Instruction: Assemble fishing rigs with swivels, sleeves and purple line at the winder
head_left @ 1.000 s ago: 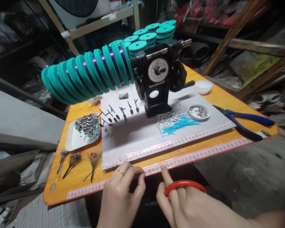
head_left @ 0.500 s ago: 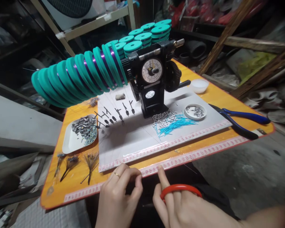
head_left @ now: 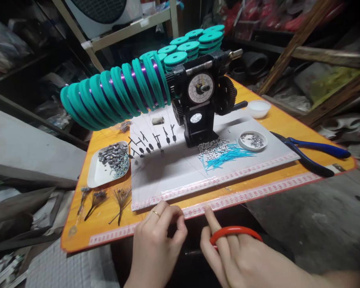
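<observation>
My left hand sits at the front edge of the orange table, its fingers curled into a pinch. Anything fine in that pinch is too thin to tell. Just right of it is my right hand, with a red bangle looped around it and its index finger reaching up to the tape measure strip along the edge. A white board lies just beyond both hands, holding a black coil-winding machine with a dial and rows of small black pieces.
A long row of teal wheels wound with purple wire extends left from the machine. On the table are a white tray of grey metal slugs, wire bundles, teal wire pieces, a small dish, a white bowl and blue-handled pliers.
The whole view swings slightly left, then back right, with my head. Both hands stay at the table's front edge, their fingers in much the same pose.
</observation>
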A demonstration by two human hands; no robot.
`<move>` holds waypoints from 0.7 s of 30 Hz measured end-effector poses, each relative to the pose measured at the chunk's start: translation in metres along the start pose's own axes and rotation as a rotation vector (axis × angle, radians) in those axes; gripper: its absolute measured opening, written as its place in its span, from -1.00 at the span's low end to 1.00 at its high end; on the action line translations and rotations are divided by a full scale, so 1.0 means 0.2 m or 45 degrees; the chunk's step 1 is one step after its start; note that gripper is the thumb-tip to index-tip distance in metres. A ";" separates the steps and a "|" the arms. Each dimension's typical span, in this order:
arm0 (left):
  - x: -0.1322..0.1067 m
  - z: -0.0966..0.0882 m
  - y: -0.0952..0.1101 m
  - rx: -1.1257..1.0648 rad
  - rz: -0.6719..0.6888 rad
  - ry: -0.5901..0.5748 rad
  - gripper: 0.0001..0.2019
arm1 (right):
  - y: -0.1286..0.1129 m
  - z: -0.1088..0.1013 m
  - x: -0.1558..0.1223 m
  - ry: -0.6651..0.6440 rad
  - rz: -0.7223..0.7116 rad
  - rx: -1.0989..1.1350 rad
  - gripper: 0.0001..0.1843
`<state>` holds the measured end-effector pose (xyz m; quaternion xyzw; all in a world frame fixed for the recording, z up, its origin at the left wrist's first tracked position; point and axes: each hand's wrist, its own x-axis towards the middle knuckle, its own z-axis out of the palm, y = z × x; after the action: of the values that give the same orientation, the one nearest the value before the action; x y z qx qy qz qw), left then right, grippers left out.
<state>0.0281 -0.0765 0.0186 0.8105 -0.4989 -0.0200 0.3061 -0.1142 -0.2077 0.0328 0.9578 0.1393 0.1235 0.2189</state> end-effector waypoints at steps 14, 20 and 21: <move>-0.10 0.05 0.13 -0.267 0.057 0.473 -0.82 | -0.11 0.03 -0.11 -0.108 0.702 1.421 -0.83; -0.13 0.07 0.17 -0.306 -0.035 0.504 -0.80 | -0.13 0.01 -0.07 -0.155 0.765 1.574 -0.88; -0.13 0.07 0.17 -0.301 -0.038 0.505 -0.80 | -0.13 0.01 -0.07 -0.146 0.765 1.567 -0.89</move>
<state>-0.0162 -0.0714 0.0173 0.7643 -0.4113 0.0767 0.4907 -0.1329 -0.1907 0.0168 0.9099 -0.0994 0.0265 -0.4019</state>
